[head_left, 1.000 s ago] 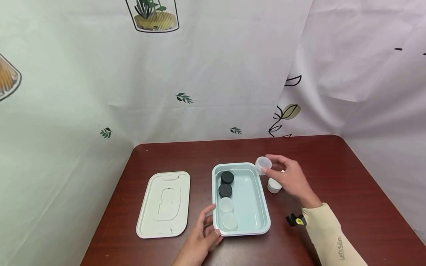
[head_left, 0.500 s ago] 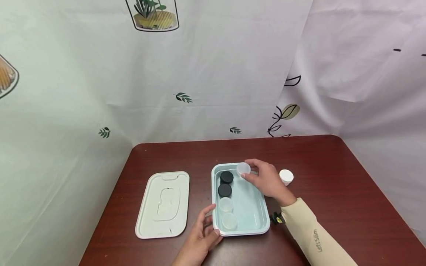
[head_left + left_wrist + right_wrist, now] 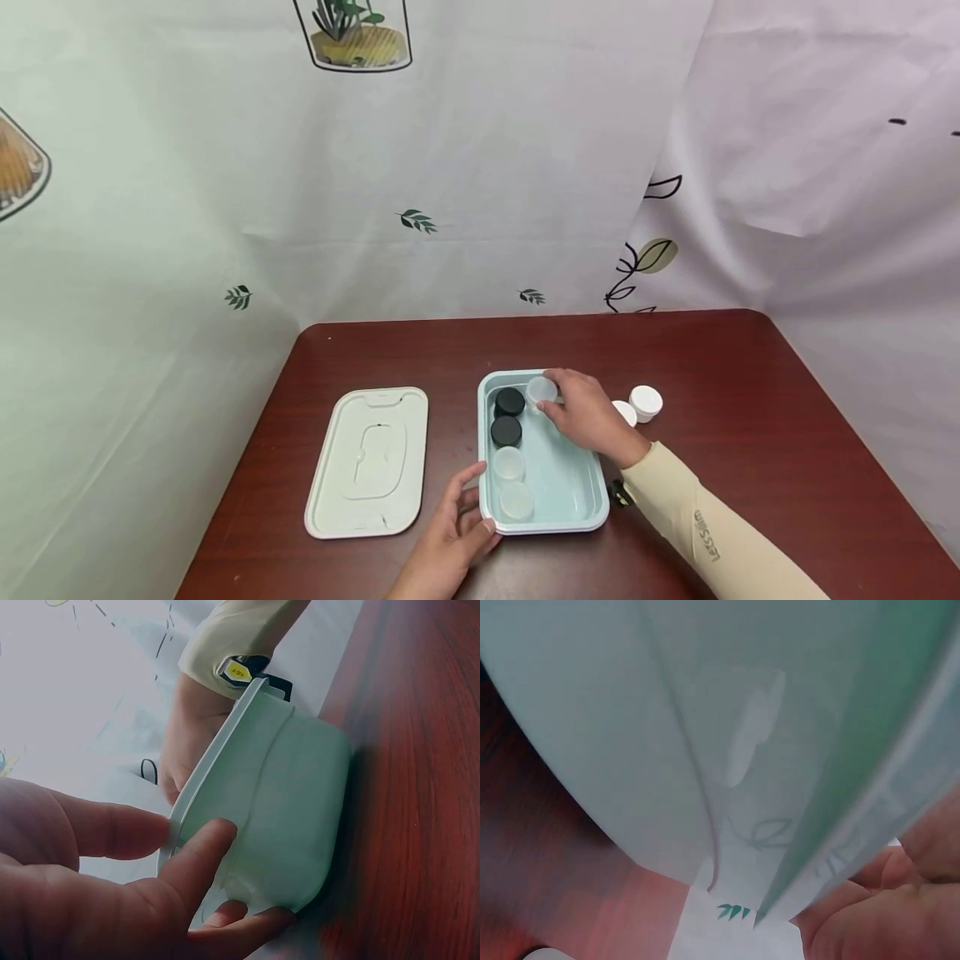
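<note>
A pale blue tray sits mid-table, its outer wall filling much of both wrist views. My left hand grips its near left corner, and in the left wrist view the fingers lie against the rim and outer wall. At the tray's far end my right hand pinches a small clear plastic jar between thumb and fingers. Along the left side stand two black-lidded jars and two translucent jars in a row. Most of my right hand is hidden behind the rim in its wrist view.
To the left lies a flat white lid on the dark red table. White-topped jars stand right of the tray, one partly behind my right wrist. A patterned cloth hangs behind the table.
My right hand has carried the clear jar leftward over the tray's right rim and down next to the far black-lidded jar. My left hand has stayed at the tray's corner.
</note>
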`<state>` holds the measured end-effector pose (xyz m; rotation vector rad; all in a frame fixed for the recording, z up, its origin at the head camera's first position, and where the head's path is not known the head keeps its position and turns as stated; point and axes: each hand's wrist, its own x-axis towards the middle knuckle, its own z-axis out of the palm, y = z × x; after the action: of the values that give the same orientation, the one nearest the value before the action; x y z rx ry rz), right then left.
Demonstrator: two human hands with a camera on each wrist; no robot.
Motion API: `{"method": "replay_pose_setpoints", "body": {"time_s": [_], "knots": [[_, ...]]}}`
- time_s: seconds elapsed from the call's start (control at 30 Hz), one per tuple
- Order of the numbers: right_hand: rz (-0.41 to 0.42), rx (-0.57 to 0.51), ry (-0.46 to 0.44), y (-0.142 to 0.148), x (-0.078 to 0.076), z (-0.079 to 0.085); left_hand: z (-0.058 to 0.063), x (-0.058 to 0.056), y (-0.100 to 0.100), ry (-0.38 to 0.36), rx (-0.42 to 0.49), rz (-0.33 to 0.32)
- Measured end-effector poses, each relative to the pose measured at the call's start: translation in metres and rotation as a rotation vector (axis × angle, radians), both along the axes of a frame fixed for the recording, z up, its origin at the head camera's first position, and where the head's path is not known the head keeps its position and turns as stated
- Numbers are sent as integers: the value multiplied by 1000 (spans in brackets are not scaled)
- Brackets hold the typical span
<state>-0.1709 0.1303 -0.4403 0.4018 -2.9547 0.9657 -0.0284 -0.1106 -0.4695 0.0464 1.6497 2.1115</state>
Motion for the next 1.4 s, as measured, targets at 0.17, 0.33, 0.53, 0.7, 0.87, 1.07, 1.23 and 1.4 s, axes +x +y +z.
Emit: {"method": "replay_pose_setpoints", "body": {"time_s": [0.17, 0.33, 0.53, 0.7, 0.87, 1.07, 1.23, 1.4], "knots": [[53, 86, 18, -4, -2, -1, 1, -1, 0, 3, -4, -2], [88, 137, 10, -6, -2, 1, 1, -1, 1, 4, 3, -4], [141, 180, 26, -7, -5, 2, 0, -2, 2, 9, 7, -3], [169, 218, 31, -10, -7, 3, -1, -2, 2, 8, -6, -3], [174, 252, 11, -12, -6, 0, -2, -3, 2, 14, -10, -9], [165, 276, 0, -15, -5, 0, -2, -2, 2, 37, -16, -11], [175, 317, 13, -17, -2, 0, -1, -1, 1, 38, -26, -9], [215, 347, 85, -16, 1, -1, -1, 1, 1, 32, -23, -1]]}}
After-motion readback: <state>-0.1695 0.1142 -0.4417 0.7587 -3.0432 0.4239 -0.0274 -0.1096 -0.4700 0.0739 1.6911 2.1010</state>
